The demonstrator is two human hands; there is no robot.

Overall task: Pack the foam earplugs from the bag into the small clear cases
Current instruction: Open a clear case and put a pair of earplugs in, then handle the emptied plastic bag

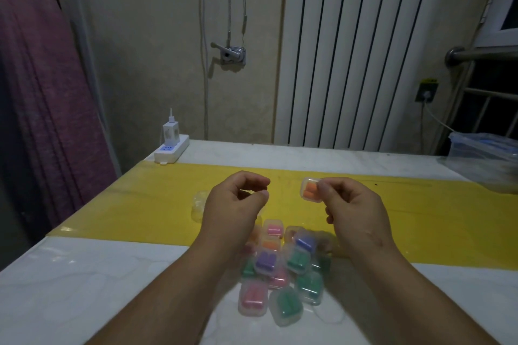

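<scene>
My right hand (353, 204) pinches a small clear case (309, 190) with orange earplugs inside, held above the yellow strip of the table. My left hand (235, 202) hovers to its left with fingers curled and nothing visible between them. Below and between my hands lies a pile of several filled clear cases (283, 266) holding pink, purple, green and orange earplugs. A crumpled clear plastic bag (197, 206) lies just left of my left hand, partly hidden by it.
The table has a white marble top (84, 274) crossed by a yellow strip (140, 199). A white power strip with a charger (171, 148) sits at the back left. A clear plastic container (485, 154) stands at the back right. A radiator is behind the table.
</scene>
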